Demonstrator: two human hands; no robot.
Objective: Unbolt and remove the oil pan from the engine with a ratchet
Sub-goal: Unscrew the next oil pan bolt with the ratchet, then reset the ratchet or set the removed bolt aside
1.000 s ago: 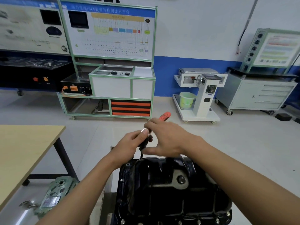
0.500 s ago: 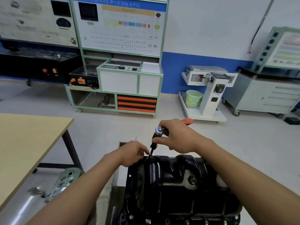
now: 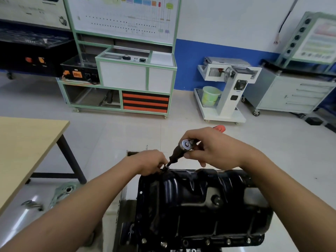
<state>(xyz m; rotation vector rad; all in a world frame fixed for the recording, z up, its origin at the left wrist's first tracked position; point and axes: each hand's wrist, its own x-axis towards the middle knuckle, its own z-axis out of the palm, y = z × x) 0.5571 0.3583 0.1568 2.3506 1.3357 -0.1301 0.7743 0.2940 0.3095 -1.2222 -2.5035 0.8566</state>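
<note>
Under right hand (image 3: pixel 216 151), ratchet (image 3: pixel 185 144) — mostly hidden

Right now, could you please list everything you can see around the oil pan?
oil pan: one, black, bottom centre
flange bolts: several, silver, pan's near edge
ratchet: one, chrome with red handle, pan's far-left corner
table: one, light wood, left
training bench: one, green-framed, back centre
bucket: one, pale green, on white stand
drawer cabinet: one, grey, far right
left hand: one, pinching ratchet's socket end
right hand: one, gripping ratchet's head
</note>
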